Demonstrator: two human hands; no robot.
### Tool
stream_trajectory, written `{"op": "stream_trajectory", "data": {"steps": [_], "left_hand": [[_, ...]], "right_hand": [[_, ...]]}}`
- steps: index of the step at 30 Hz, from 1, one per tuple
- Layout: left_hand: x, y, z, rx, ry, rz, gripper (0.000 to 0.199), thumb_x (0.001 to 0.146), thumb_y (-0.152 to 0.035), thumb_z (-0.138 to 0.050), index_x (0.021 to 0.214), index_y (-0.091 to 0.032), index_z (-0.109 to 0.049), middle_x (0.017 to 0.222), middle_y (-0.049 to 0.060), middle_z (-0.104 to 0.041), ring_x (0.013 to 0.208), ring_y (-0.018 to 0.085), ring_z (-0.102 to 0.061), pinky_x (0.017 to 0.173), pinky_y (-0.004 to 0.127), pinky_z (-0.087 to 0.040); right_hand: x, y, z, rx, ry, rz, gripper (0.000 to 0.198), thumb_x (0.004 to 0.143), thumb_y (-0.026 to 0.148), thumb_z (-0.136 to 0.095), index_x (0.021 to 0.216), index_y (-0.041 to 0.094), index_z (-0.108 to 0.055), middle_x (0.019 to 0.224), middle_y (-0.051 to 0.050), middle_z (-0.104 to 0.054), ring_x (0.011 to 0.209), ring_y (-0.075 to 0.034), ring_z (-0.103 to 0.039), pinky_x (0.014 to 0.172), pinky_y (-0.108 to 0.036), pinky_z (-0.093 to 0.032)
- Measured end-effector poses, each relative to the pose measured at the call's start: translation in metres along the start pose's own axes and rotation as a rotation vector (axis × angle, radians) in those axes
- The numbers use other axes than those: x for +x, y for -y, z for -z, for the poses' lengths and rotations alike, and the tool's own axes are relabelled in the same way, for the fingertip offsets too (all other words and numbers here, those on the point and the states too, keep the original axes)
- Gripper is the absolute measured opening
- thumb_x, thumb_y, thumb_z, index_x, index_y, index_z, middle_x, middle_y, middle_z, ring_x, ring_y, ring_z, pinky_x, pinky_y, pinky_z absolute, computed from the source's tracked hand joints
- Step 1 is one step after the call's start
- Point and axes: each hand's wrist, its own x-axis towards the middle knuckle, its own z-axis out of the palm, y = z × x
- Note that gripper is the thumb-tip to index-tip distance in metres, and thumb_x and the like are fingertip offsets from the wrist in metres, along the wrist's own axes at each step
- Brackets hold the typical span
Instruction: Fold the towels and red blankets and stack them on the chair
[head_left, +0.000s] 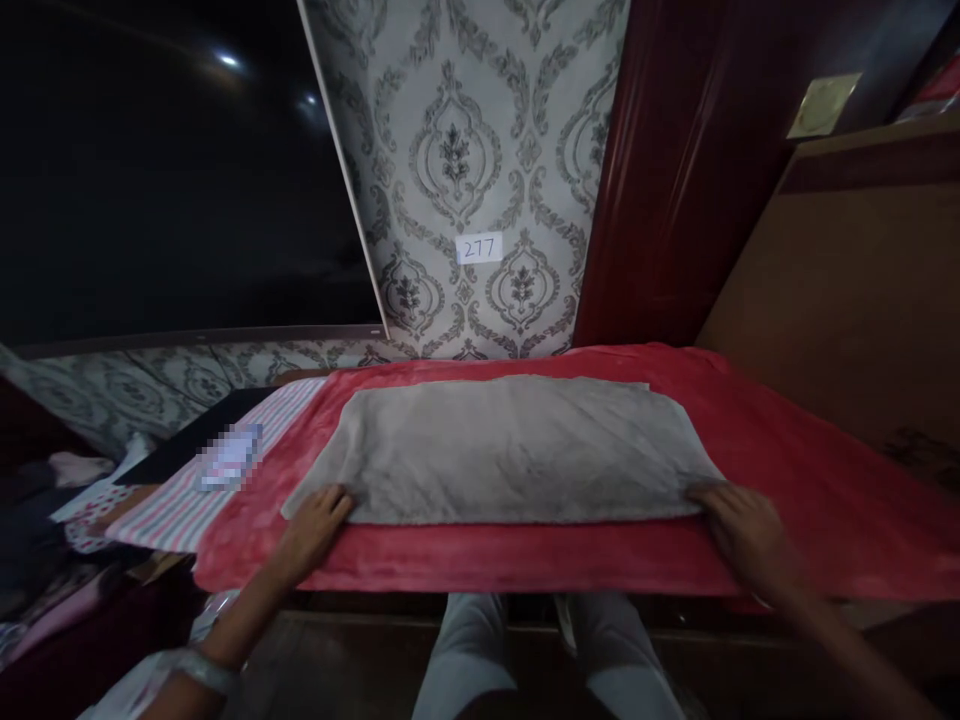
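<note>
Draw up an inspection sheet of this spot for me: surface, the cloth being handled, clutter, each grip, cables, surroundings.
Surface: red cover, spread wide.
Job's things: grey cloth, laid out on the red cover, lightly wrinkled.
Clutter: striped cloth at left, with a pixelated item on it; fabric heap at far left.
Left grip: bare hand at the grey cloth's near left end; pinching or pressing, cannot tell.
Right grip: bare hand at its near right corner; same doubt.
Cables: nothing clearly seen.
Surroundings: dark screen, patterned wallpaper, "277" label, cardboard box.
</note>
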Motion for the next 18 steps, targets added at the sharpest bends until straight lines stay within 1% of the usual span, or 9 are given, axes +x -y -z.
{"op": "stream_trajectory", "data": {"steps": [1, 3, 5, 7, 9, 12, 13, 15, 18], "left_hand": [[-0.009, 0.002, -0.011, 0.041, 0.002, 0.047, 0.025, 0.081, -0.009, -0.046, 0.087, -0.020, -0.067, 0.093, 0.010, -0.069, 0.088, 0.025, -0.065, 0.082, 0.038, -0.052], [-0.017, 0.010, -0.019, 0.130, -0.024, 0.182, 0.030, 0.081, -0.009, -0.046, 0.100, -0.015, -0.069, 0.105, 0.017, -0.069, 0.096, 0.030, -0.065, 0.086, 0.042, -0.052], [-0.016, 0.021, -0.016, 0.193, -0.059, 0.324, 0.036, 0.081, -0.011, -0.049, 0.111, -0.010, -0.068, 0.115, 0.023, -0.065, 0.101, 0.034, -0.065, 0.085, 0.044, -0.052], [-0.011, 0.028, -0.008, 0.211, -0.055, 0.391, 0.039, 0.080, -0.013, -0.051, 0.115, -0.011, -0.068, 0.120, 0.023, -0.064, 0.104, 0.035, -0.065, 0.083, 0.044, -0.053], [-0.006, 0.031, 0.001, 0.183, -0.015, 0.383, 0.039, 0.080, -0.014, -0.051, 0.115, -0.015, -0.068, 0.118, 0.020, -0.066, 0.104, 0.033, -0.066, 0.084, 0.042, -0.053], [0.000, 0.031, 0.014, 0.121, 0.015, 0.367, 0.038, 0.085, -0.016, -0.046, 0.117, -0.018, -0.067, 0.115, 0.016, -0.069, 0.102, 0.029, -0.068, 0.085, 0.037, -0.053], [0.001, 0.032, 0.018, 0.122, 0.002, 0.364, 0.040, 0.085, -0.015, -0.044, 0.118, -0.018, -0.066, 0.116, 0.016, -0.068, 0.104, 0.029, -0.068, 0.085, 0.036, -0.053], [0.000, 0.036, 0.026, 0.165, -0.051, 0.345, 0.042, 0.084, -0.012, -0.041, 0.118, -0.015, -0.065, 0.118, 0.018, -0.067, 0.108, 0.030, -0.066, 0.090, 0.038, -0.052], [-0.013, 0.047, 0.028, 0.228, -0.129, 0.313, 0.043, 0.082, -0.010, -0.040, 0.115, -0.015, -0.067, 0.120, 0.020, -0.067, 0.111, 0.033, -0.065, 0.095, 0.041, -0.051]], "right_hand": [[-0.013, -0.001, -0.010, 0.006, -0.016, -0.016, 0.030, 0.086, 0.022, -0.042, 0.093, 0.031, -0.070, 0.097, -0.010, -0.073, 0.098, -0.031, -0.067, 0.089, -0.050, -0.051], [-0.026, -0.005, -0.022, -0.014, -0.056, -0.034, 0.029, 0.086, 0.022, -0.041, 0.098, 0.028, -0.068, 0.102, -0.012, -0.072, 0.101, -0.032, -0.066, 0.091, -0.050, -0.051], [-0.025, -0.008, -0.025, -0.079, -0.071, -0.059, 0.032, 0.087, 0.024, -0.042, 0.109, 0.025, -0.066, 0.108, -0.014, -0.070, 0.102, -0.033, -0.064, 0.089, -0.050, -0.051], [-0.017, -0.008, -0.023, -0.160, -0.071, -0.107, 0.039, 0.084, 0.028, -0.045, 0.118, 0.023, -0.063, 0.112, -0.017, -0.069, 0.099, -0.037, -0.063, 0.084, -0.052, -0.052], [-0.005, -0.005, -0.018, -0.228, -0.063, -0.183, 0.045, 0.081, 0.029, -0.048, 0.122, 0.024, -0.063, 0.108, -0.019, -0.068, 0.095, -0.040, -0.062, 0.075, -0.054, -0.051], [0.015, 0.001, -0.002, -0.248, -0.020, -0.240, 0.043, 0.076, 0.024, -0.049, 0.114, 0.032, -0.068, 0.095, -0.018, -0.069, 0.088, -0.042, -0.062, 0.064, -0.054, -0.048], [0.021, 0.003, 0.006, -0.247, -0.017, -0.224, 0.042, 0.075, 0.022, -0.049, 0.110, 0.035, -0.069, 0.094, -0.018, -0.069, 0.089, -0.042, -0.062, 0.064, -0.055, -0.047], [0.029, 0.004, 0.022, -0.262, -0.059, -0.173, 0.039, 0.075, 0.020, -0.051, 0.104, 0.038, -0.070, 0.094, -0.016, -0.069, 0.091, -0.041, -0.061, 0.068, -0.056, -0.047], [0.020, -0.001, 0.037, -0.308, -0.154, -0.123, 0.034, 0.076, 0.021, -0.053, 0.099, 0.039, -0.071, 0.094, -0.014, -0.069, 0.092, -0.038, -0.061, 0.073, -0.056, -0.046]]}}
